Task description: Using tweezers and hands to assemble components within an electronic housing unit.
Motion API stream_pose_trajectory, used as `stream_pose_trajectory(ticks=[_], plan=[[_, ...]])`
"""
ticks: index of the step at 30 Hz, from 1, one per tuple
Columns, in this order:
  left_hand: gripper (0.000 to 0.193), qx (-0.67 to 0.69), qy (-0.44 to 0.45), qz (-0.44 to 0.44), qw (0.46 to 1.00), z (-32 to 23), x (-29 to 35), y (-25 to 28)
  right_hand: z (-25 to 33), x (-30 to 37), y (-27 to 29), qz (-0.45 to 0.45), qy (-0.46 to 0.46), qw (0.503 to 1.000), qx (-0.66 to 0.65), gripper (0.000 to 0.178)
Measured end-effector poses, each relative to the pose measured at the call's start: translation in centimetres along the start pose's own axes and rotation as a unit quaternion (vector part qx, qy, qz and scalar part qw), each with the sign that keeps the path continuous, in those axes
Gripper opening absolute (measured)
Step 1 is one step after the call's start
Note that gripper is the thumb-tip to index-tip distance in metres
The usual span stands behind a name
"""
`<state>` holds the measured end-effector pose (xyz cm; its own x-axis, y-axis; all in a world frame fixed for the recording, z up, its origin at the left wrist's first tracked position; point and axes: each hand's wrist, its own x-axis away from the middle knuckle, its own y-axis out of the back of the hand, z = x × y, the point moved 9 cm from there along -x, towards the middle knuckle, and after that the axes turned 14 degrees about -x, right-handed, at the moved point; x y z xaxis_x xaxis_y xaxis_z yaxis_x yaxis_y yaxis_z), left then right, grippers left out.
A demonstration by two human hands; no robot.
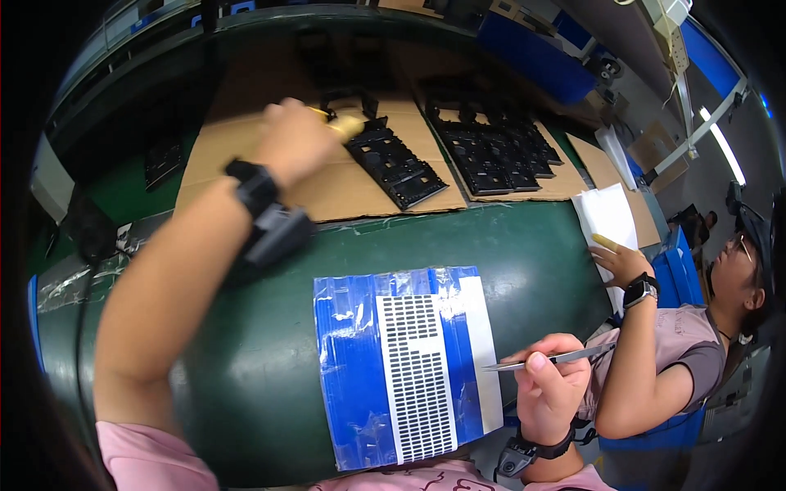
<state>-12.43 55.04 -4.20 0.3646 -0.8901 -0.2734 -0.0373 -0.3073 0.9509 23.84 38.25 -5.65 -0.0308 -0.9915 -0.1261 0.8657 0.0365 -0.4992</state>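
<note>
My right hand [553,383] pinches a pair of metal tweezers [565,358], their tips pointing left over the edge of a blue board. On this tape-covered blue board [352,368] lies a white sheet [419,372] with rows of small black rectangular stickers; a few spots in the rows are bare. My left hand [299,139] reaches far forward over the cardboard, with yellow covers on its fingertips. Motion smears its fingers, so I cannot tell whether they hold anything. Right beside them lies a black plastic frame [397,164] with cut-outs.
Several similar black frames [491,155] overlap on the cardboard [327,196] to the right. All this rests on a green table [246,360]. At the right, a co-worker's hand [622,263] touches a white sheet of paper [607,217]. A black cable [79,327] runs down the left side.
</note>
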Motion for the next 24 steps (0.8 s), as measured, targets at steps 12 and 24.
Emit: stream_pose_trajectory(ticks=[12, 24], plan=[[0.036, 0.694, 0.045, 0.131, 0.706, -3.9, 10.1, 3.4, -5.5, -1.2, -1.2, 0.014, -0.173, 0.984, 0.038, 0.016], [0.05, 0.734, 0.118, 0.192, 0.641, -1.0, 18.9, 4.1, -6.2, -1.2, -3.0, 0.021, -0.193, 0.975, 0.104, 0.012]])
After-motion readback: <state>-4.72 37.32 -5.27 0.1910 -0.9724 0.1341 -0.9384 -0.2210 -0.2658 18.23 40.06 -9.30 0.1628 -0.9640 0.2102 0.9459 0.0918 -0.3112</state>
